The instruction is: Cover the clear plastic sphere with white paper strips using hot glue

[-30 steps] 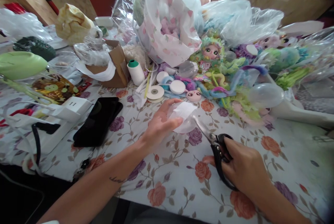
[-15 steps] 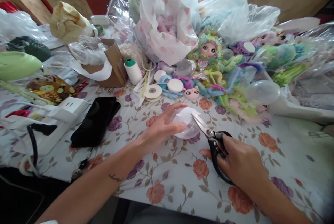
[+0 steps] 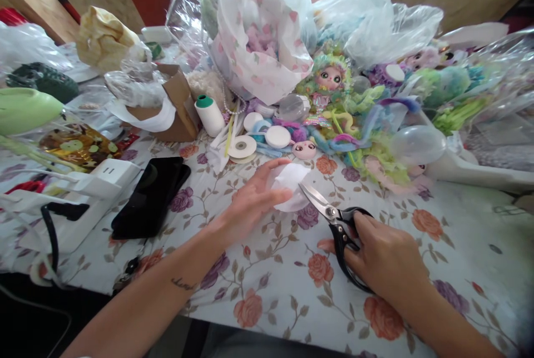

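Observation:
My left hand (image 3: pixel 254 199) pinches a small white translucent piece (image 3: pixel 292 182) of fabric or film, held just above the flowered tablecloth (image 3: pixel 283 291). My right hand (image 3: pixel 384 260) grips black-handled scissors (image 3: pixel 334 219), fingers through the loops. The metal blades point up-left and their tips reach the white piece's right edge. I cannot tell whether the blades are parted.
A black phone (image 3: pixel 150 196) and a white power strip (image 3: pixel 95 180) lie at the left. Behind the hands sit tape rolls (image 3: pixel 244 146), a thread spool (image 3: pixel 208 113), a doll head (image 3: pixel 303 149), a doll (image 3: pixel 329 79), colourful fibres, a cardboard box (image 3: pixel 177 104) and plastic bags (image 3: pixel 375 24).
The scissors have come up and to the left, their tips now closer against the white piece. My left hand stays about where it was, still holding the piece.

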### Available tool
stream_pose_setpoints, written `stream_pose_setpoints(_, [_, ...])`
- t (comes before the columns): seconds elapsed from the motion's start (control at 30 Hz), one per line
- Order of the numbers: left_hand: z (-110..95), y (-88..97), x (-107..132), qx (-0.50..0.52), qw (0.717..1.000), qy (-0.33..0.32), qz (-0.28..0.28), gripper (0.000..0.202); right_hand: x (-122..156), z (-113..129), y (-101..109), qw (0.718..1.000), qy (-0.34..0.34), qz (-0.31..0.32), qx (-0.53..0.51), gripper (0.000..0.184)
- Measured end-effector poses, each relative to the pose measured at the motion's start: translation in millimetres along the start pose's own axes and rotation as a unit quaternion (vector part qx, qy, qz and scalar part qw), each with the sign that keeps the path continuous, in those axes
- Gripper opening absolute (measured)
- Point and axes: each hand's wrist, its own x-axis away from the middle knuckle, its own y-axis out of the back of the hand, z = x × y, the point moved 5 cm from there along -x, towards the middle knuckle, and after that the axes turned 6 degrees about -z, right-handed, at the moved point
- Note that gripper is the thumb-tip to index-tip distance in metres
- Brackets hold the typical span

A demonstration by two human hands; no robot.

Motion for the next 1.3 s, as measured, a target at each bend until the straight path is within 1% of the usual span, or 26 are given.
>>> stream_pose_setpoints(0.13, [-5.5, 3.1, -1.2, 0.011, 1.000, -0.021, -0.005, 0.045, 1.1, 1.9, -1.3, 1.000, 0.007, 0.001, 0.007, 0.018])
stream_pose_setpoints(0.27, [-11.6, 2.3, 0.6, -0.013, 0.998, -0.062, -0.021, 0.042, 3.8, 2.8, -4.2, 1.000, 0.007, 0.002, 0.005, 0.018])
stream_pose_setpoints(0.33, [-12.5, 1.3, 0.8, -0.019, 0.997, -0.070, -0.024, 0.042, 4.2, 3.1, -4.4, 1.000, 0.008, 0.000, 0.004, 0.018])
stream_pose_setpoints(0.5, [-10.6, 1.2, -1.4, -0.026, 0.997, -0.065, -0.032, 0.046, 2.8, 3.7, -1.8, 1.000, 0.010, -0.005, 0.007, 0.016])
stream_pose_setpoints(0.8, [-8.9, -1.4, -1.0, -0.014, 0.998, -0.064, -0.009, 0.048, 3.1, 2.5, -0.8, 1.000, 0.011, -0.012, 0.013, 0.024])
stream_pose_setpoints(1.03, [-10.5, -0.4, -0.7, -0.022, 0.997, -0.074, -0.018, 0.051, 3.6, 2.4, -1.8, 1.000, 0.013, -0.008, 0.008, 0.025])
stream_pose_setpoints(1.2, [-9.0, 0.7, -0.4, -0.033, 0.997, -0.061, -0.020, 0.052, 4.1, 1.5, -1.9, 1.000, 0.008, -0.009, 0.012, 0.026])
stream_pose_setpoints(1.3, [-8.5, 1.9, -0.1, -0.057, 0.996, -0.059, -0.032, 0.052, 4.1, 0.9, -1.8, 1.000, 0.006, -0.011, 0.013, 0.026])
